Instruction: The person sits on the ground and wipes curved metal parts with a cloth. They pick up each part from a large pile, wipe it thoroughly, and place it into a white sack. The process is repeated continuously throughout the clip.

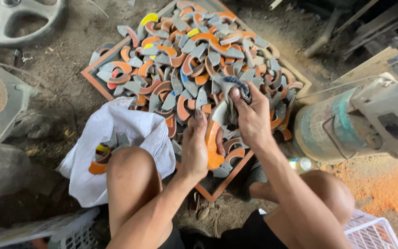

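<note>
soft, even daylight falls on the pile of curved pieces (194, 60); around it the corners sink into dim shadow (upper right darkest). edges bow slightly, focus stays fairly sharp, no glare.

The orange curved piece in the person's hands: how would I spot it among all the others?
Start at the shallow wooden tray heaped with orange and grey curved pieces. At its near edge, the left hand grips one orange curved piece while the right hand presses a grey cloth on it. It alone is lifted off the heap.
</note>
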